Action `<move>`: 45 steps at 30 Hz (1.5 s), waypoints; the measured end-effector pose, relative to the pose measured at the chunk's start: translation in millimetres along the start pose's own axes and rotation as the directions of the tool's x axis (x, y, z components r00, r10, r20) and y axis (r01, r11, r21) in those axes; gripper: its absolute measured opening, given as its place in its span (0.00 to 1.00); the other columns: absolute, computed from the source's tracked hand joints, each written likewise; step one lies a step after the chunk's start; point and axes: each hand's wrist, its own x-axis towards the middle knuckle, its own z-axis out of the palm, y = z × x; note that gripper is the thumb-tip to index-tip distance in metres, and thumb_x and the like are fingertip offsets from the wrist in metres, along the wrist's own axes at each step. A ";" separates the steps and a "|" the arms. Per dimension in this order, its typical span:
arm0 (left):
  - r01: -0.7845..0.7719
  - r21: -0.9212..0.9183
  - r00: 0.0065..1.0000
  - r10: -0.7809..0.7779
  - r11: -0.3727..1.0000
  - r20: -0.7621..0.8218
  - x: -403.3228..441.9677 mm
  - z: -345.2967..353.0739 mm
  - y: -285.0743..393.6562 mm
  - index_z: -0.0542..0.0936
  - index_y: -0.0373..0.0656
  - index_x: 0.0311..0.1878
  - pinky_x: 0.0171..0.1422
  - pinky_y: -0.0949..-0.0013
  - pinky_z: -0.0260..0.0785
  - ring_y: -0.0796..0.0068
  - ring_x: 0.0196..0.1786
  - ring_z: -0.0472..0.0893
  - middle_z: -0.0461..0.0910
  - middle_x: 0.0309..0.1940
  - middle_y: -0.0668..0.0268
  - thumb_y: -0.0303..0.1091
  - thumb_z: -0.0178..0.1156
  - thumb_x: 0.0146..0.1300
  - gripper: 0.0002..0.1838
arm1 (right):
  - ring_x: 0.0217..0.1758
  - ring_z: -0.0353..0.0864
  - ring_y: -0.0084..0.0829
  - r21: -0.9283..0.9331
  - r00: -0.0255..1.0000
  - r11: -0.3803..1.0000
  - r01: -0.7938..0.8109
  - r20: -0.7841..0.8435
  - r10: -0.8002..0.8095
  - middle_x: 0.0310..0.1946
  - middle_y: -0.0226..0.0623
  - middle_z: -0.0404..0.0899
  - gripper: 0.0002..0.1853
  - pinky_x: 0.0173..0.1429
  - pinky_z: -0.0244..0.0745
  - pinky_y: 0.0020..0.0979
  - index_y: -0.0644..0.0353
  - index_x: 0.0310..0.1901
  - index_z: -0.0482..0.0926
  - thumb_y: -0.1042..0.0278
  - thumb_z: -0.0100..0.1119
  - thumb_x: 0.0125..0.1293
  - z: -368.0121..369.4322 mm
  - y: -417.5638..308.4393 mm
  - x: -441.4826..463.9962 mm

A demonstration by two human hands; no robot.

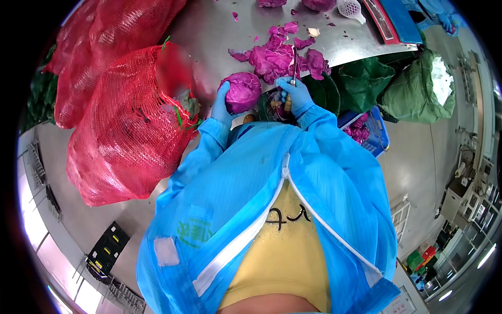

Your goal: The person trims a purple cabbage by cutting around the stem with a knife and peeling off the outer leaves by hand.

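A round purple cabbage (243, 93) rests in my left hand (221, 109), whose gloved fingers curl round its left side. In my right hand (298, 95), also in a blue glove, is a knife (294, 65) with its thin blade pointing away from me. The lower end of its handle shows beneath my fingers. Just past both hands, loose purple cabbage leaves (273, 58) lie in a heap on the metal table (209, 31). A pale cut piece (313, 32) sits at the heap's far right.
Red mesh sacks (125, 125) bulge on the left, the nearest one open. Green sacks (363, 78) and a blue crate (377, 133) with purple cabbage pieces stand at right. A white foam net (351, 10) lies near a red-and-blue object (392, 21) at the table's far right.
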 end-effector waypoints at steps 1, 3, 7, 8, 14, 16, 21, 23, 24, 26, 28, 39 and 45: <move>0.008 -0.004 1.000 -0.008 1.000 -0.006 1.1 -3.3 -3.1 0.61 0.46 0.70 0.64 0.51 0.68 0.58 0.64 0.71 0.68 0.65 0.59 0.65 0.60 0.54 0.46 | 0.25 0.75 0.18 -0.083 0.999 0.996 0.021 -0.046 -0.025 0.28 0.27 0.79 0.07 0.27 0.70 0.23 0.56 0.38 0.81 0.67 0.66 0.60 -1.2 3.6 -7.9; -0.057 0.069 0.997 0.052 0.996 0.063 6.6 -6.6 -5.4 0.61 0.46 0.70 0.64 0.51 0.68 0.57 0.63 0.72 0.68 0.65 0.58 0.65 0.60 0.54 0.46 | 0.29 0.77 0.20 -0.240 0.995 0.967 0.090 -0.025 -0.099 0.31 0.28 0.79 0.08 0.32 0.73 0.24 0.56 0.40 0.81 0.66 0.66 0.59 3.7 5.8 -13.0; -0.045 0.045 0.999 0.044 0.998 0.016 10.5 -8.6 -4.9 0.61 0.43 0.69 0.61 0.51 0.71 0.54 0.60 0.74 0.69 0.62 0.53 0.62 0.63 0.53 0.47 | 0.42 0.80 0.27 -0.549 0.930 0.759 0.350 0.103 -0.354 0.40 0.33 0.80 0.15 0.48 0.75 0.27 0.56 0.47 0.82 0.67 0.65 0.57 32.9 -8.8 -13.6; -0.045 0.044 0.999 0.044 0.998 0.017 12.2 -9.8 -6.0 0.61 0.43 0.69 0.61 0.51 0.71 0.54 0.60 0.74 0.69 0.62 0.53 0.62 0.63 0.53 0.47 | 0.45 0.80 0.31 -0.632 0.904 0.660 0.405 0.171 -0.391 0.43 0.36 0.80 0.19 0.55 0.73 0.29 0.55 0.50 0.81 0.65 0.65 0.56 42.2 -16.8 -18.1; -0.033 0.052 0.999 0.033 0.998 0.007 11.4 -10.2 -5.3 0.63 0.43 0.68 0.60 0.53 0.72 0.56 0.59 0.75 0.70 0.62 0.54 0.62 0.63 0.52 0.46 | 0.36 0.79 0.34 -0.770 0.791 0.314 0.556 0.372 -0.486 0.34 0.35 0.76 0.12 0.42 0.74 0.31 0.54 0.46 0.81 0.61 0.60 0.61 67.9 -24.3 -30.8; -0.048 0.078 0.999 0.050 0.996 -0.021 8.3 -7.6 -5.0 0.63 0.42 0.68 0.60 0.53 0.72 0.56 0.59 0.75 0.70 0.61 0.54 0.62 0.63 0.52 0.46 | 0.36 0.77 0.29 -0.804 0.831 0.320 0.501 0.343 -0.438 0.34 0.33 0.77 0.11 0.43 0.72 0.28 0.61 0.42 0.80 0.67 0.65 0.59 70.4 -29.9 -34.3; -0.031 0.067 0.999 0.028 0.997 0.039 15.3 -14.3 -8.2 0.63 0.46 0.68 0.61 0.49 0.70 0.57 0.61 0.73 0.69 0.63 0.57 0.63 0.64 0.52 0.46 | 0.27 0.73 0.20 -0.499 0.932 0.790 0.355 0.254 -0.258 0.27 0.27 0.75 0.08 0.33 0.70 0.23 0.60 0.41 0.79 0.68 0.64 0.62 42.9 -13.7 -16.8; -0.035 0.095 0.999 0.032 0.995 0.036 15.5 -15.0 -9.0 0.63 0.46 0.69 0.61 0.50 0.70 0.58 0.62 0.73 0.69 0.63 0.58 0.63 0.64 0.52 0.46 | 0.24 0.71 0.17 -0.391 0.973 0.903 0.178 0.204 -0.103 0.26 0.26 0.75 0.07 0.30 0.68 0.22 0.60 0.40 0.79 0.69 0.63 0.63 37.7 -12.6 -18.8; -0.031 0.086 0.999 0.029 0.996 0.034 13.3 -13.7 -7.7 0.63 0.47 0.69 0.61 0.50 0.70 0.58 0.62 0.73 0.69 0.63 0.58 0.63 0.63 0.52 0.46 | 0.22 0.70 0.17 -0.300 0.986 0.943 0.145 0.123 -0.113 0.24 0.24 0.74 0.07 0.27 0.66 0.21 0.59 0.39 0.79 0.68 0.64 0.61 33.8 -8.3 -18.2; -0.022 0.081 0.999 0.020 0.997 0.029 7.6 -11.6 -7.2 0.63 0.47 0.69 0.62 0.50 0.70 0.58 0.62 0.73 0.70 0.63 0.58 0.63 0.63 0.52 0.45 | 0.20 0.68 0.17 -0.201 0.993 0.973 0.115 0.035 -0.110 0.22 0.23 0.73 0.07 0.24 0.64 0.21 0.58 0.38 0.79 0.67 0.65 0.60 19.9 0.1 -20.6; -0.021 0.007 0.999 0.021 1.000 -0.045 7.3 -5.8 -4.7 0.63 0.48 0.69 0.62 0.51 0.69 0.58 0.62 0.72 0.69 0.63 0.59 0.64 0.62 0.53 0.46 | 0.22 0.71 0.18 -0.339 0.993 0.933 0.121 0.044 -0.112 0.25 0.26 0.76 0.08 0.27 0.68 0.22 0.59 0.38 0.80 0.67 0.66 0.59 -5.0 -2.8 -20.9; -0.301 0.094 0.942 0.281 0.949 0.183 11.7 -29.5 -23.8 0.66 0.41 0.66 0.63 0.57 0.70 0.61 0.59 0.76 0.74 0.57 0.57 0.44 0.63 0.59 0.34 | 0.26 0.76 0.19 -0.564 0.969 0.799 0.208 0.006 -0.248 0.28 0.30 0.81 0.17 0.31 0.72 0.24 0.59 0.46 0.81 0.59 0.66 0.60 30.0 -15.6 -21.7; -0.506 0.209 0.845 0.434 0.836 0.312 10.6 -29.7 -7.7 0.69 0.40 0.60 0.62 0.65 0.68 0.69 0.54 0.76 0.75 0.52 0.61 0.38 0.70 0.52 0.33 | 0.23 0.70 0.17 -0.402 0.965 0.911 0.093 0.263 0.017 0.30 0.25 0.77 0.21 0.24 0.65 0.21 0.54 0.56 0.78 0.58 0.63 0.64 22.3 -11.1 11.9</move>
